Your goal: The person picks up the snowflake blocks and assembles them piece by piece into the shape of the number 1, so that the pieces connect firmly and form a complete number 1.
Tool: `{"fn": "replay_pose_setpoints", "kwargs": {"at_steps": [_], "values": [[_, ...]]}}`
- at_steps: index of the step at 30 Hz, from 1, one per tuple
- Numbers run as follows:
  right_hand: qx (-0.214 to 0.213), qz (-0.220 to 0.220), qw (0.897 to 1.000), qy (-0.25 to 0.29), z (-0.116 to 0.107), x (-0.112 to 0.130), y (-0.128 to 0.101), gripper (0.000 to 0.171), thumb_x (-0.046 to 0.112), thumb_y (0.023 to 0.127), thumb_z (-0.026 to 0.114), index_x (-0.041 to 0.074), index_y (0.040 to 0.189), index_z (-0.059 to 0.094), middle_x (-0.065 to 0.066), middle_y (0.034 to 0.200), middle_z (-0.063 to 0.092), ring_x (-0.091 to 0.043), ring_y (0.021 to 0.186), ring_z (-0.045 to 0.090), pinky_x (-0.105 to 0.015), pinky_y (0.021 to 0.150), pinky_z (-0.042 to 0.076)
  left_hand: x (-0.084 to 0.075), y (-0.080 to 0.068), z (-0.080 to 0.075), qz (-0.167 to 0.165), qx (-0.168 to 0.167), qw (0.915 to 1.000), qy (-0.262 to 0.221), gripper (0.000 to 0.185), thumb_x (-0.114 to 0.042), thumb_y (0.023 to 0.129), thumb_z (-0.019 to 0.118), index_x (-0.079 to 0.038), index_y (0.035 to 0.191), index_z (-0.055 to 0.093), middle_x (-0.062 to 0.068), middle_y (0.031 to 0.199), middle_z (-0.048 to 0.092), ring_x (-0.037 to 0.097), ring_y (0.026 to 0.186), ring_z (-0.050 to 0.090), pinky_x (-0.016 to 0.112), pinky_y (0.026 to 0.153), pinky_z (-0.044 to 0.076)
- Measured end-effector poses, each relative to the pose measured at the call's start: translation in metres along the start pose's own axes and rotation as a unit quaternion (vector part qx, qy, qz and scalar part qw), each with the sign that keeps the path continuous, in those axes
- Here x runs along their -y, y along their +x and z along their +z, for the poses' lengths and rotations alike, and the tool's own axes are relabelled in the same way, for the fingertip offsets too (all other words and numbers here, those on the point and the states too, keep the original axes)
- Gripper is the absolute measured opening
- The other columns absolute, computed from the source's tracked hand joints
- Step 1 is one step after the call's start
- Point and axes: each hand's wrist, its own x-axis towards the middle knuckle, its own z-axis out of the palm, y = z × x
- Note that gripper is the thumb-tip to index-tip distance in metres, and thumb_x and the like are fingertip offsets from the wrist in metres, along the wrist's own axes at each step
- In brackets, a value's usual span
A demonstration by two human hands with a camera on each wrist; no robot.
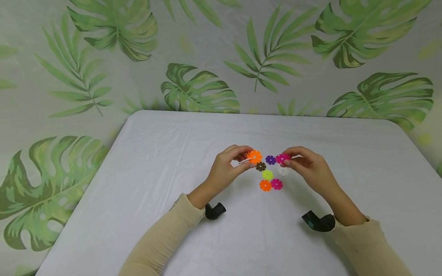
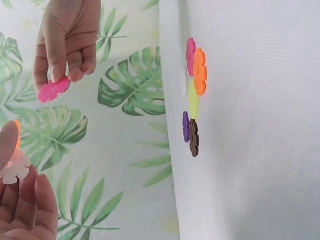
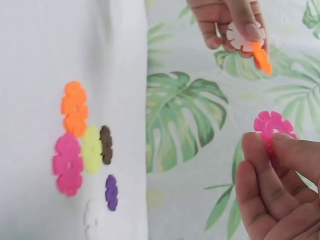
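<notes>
My left hand [image 1: 246, 159] pinches an orange flower-shaped disc [image 1: 254, 156] slotted onto a white disc [image 1: 243, 161], held just above the table. My right hand [image 1: 287, 158] pinches a pink disc [image 1: 282, 158] a short way to its right. The right wrist view shows the pink disc [image 3: 272, 127] upright between thumb and fingers, with the white disc [image 3: 242, 36] and orange disc [image 3: 261, 57] opposite. Between and below the hands, loose discs lie flat: purple [image 1: 270, 160], brown [image 1: 260, 166], yellow-green [image 1: 267, 174], white [image 1: 283, 171], orange [image 1: 265, 185] and pink [image 1: 276, 184].
The table [image 1: 165, 153] is covered in a white cloth and has rounded far corners. A green leaf-print backdrop [image 1: 200, 88] hangs behind it. Black wrist-worn cameras [image 1: 215, 211] [image 1: 319, 222] sit under both forearms.
</notes>
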Motion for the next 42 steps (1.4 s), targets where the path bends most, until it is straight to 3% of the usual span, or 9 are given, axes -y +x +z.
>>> {"fn": "replay_pose_setpoints", "kwargs": {"at_steps": [3,8,13,19,24,30,36,42], "values": [[-0.014,0.000,1.000,-0.010,0.005,-0.023,0.005,0.035,0.008,0.075,0.060,0.017,0.108,0.053,-0.003,0.097,0.054,-0.018,0.075,0.057,-0.027,0.063,0.047,-0.001,0.000,0.000,0.000,0.002,1.0000,0.004,0.033,-0.006,0.066,0.067,0.003,0.096,0.055,0.009,0.082,0.054,0.013,0.075,0.049,0.021,0.068,0.044],[-0.013,-0.019,1.000,0.017,0.015,-0.022,0.013,0.035,0.010,0.075,0.060,0.018,0.107,0.053,-0.001,0.098,0.054,-0.017,0.080,0.056,-0.027,0.065,0.047,0.001,-0.001,0.000,0.002,0.005,1.0000,0.006,0.034,-0.005,0.066,0.067,0.002,0.096,0.055,0.008,0.082,0.054,0.012,0.075,0.049,0.021,0.068,0.044],[0.014,-0.060,0.995,0.081,0.017,0.020,0.023,0.030,0.002,0.075,0.058,0.006,0.104,0.054,-0.009,0.096,0.055,-0.020,0.082,0.055,-0.027,0.069,0.046,0.016,-0.002,0.004,0.006,0.010,0.9999,0.002,0.036,-0.009,0.066,0.068,-0.002,0.098,0.056,0.003,0.084,0.054,0.009,0.076,0.048,0.019,0.068,0.044],[0.014,-0.060,0.996,0.061,0.020,0.099,0.029,0.020,-0.002,0.074,0.057,0.004,0.094,0.057,-0.007,0.088,0.055,-0.018,0.079,0.054,-0.023,0.068,0.046,0.031,-0.004,0.009,0.011,0.009,0.9999,-0.004,0.037,-0.013,0.066,0.068,-0.008,0.101,0.056,-0.004,0.086,0.054,0.006,0.077,0.048,0.018,0.068,0.044],[0.011,-0.048,0.998,0.030,0.021,0.130,0.033,0.017,-0.008,0.072,0.057,-0.002,0.087,0.057,-0.009,0.083,0.055,-0.017,0.077,0.052,-0.022,0.070,0.045,0.032,-0.004,0.009,0.019,0.002,0.9998,-0.007,0.037,-0.012,0.066,0.069,-0.009,0.100,0.056,-0.007,0.085,0.053,0.005,0.076,0.048,0.018,0.067,0.044],[0.001,-0.059,0.998,0.013,0.022,0.133,0.036,0.015,-0.011,0.069,0.059,-0.004,0.082,0.058,-0.011,0.078,0.055,-0.016,0.073,0.052,-0.018,0.068,0.044,0.027,-0.002,0.006,0.022,0.008,0.9997,0.000,0.036,-0.015,0.067,0.067,-0.006,0.100,0.057,-0.002,0.085,0.055,0.006,0.076,0.048,0.017,0.068,0.043],[-0.008,-0.094,0.995,0.020,0.021,0.128,0.036,0.015,-0.014,0.066,0.059,-0.004,0.078,0.061,-0.010,0.076,0.058,-0.015,0.073,0.053,-0.019,0.066,0.045,0.007,0.000,0.000,0.025,0.024,0.9994,0.000,0.035,-0.008,0.066,0.067,0.002,0.099,0.057,0.006,0.088,0.058,0.011,0.075,0.050,0.020,0.067,0.044],[0.007,-0.108,0.994,0.030,0.021,0.114,0.035,0.019,-0.012,0.065,0.061,0.001,0.079,0.063,-0.005,0.077,0.060,-0.013,0.071,0.055,-0.022,0.063,0.046,0.025,-0.003,0.004,0.033,0.035,0.9987,-0.018,0.036,-0.014,0.066,0.068,-0.004,0.099,0.059,-0.003,0.089,0.058,0.007,0.074,0.049,0.019,0.065,0.043]]}}
